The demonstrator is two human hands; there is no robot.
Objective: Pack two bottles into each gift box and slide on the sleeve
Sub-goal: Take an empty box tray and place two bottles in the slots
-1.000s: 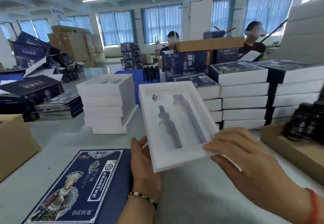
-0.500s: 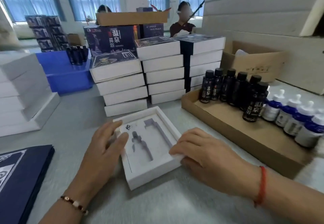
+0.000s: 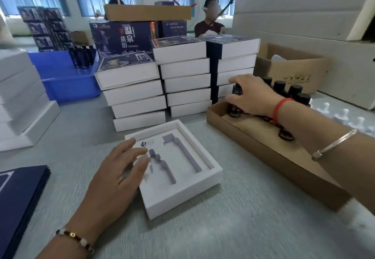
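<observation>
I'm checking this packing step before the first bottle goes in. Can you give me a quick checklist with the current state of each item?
1. Gift box flat on the table, open side up: ok.
2. Both cutouts in its insert free of bottles: ok.
3. Left hand steadying the box, fingers resting on its left edge: ok.
4. Right hand gripping a dark bottle in the cardboard tray: ok.
5. Bottle cap tight: cannot tell, the hand covers it.
6. Blue sleeves within reach at the left: ok.
</observation>
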